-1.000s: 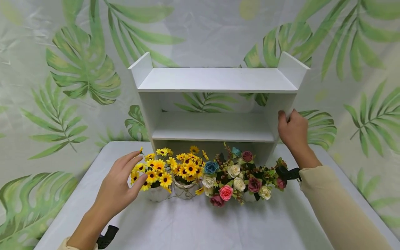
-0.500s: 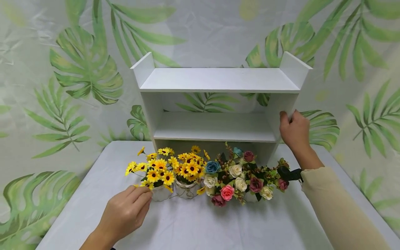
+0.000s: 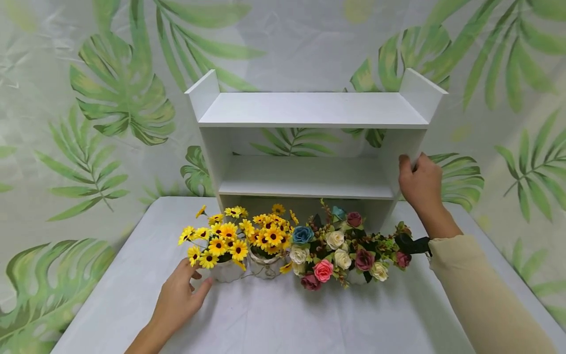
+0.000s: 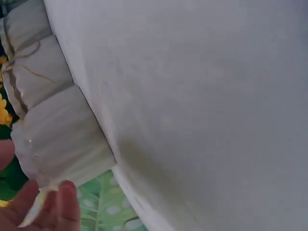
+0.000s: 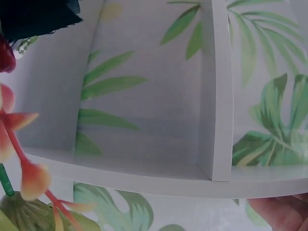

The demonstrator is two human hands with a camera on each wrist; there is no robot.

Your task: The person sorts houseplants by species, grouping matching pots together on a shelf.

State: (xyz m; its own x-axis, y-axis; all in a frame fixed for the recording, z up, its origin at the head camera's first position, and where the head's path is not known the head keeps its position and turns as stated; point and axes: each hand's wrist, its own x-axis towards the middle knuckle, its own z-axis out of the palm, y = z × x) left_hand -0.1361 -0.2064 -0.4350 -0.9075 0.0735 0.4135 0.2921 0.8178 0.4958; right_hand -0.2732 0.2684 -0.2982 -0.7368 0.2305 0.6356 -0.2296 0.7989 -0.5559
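Observation:
A white shelf unit (image 3: 305, 177) stands against the backdrop. My right hand (image 3: 422, 184) grips the edge of its right side panel; in the right wrist view part of that hand (image 5: 284, 211) shows at the panel's edge. My left hand (image 3: 179, 292) is at the left side of the leftmost pot (image 3: 227, 272), which holds yellow sunflowers (image 3: 221, 241). Its thumb and fingers are spread apart. From the left wrist, the fingertips (image 4: 68, 192) appear right at the rim of that whitish pot (image 4: 62, 134).
A second pot (image 3: 265, 269) of sunflowers, tied with twine, sits beside the first. Roses (image 3: 342, 258) in red, cream, pink and blue stand to the right, in front of the shelf. A white cloth covers the table (image 3: 283, 319); a leaf-print backdrop (image 3: 106, 113) hangs behind.
My left hand moved from the left sunflowers, where it touched a bloom, down and toward the viewer, then to the left side of the pot with fingers spreading. The right hand keeps its grip.

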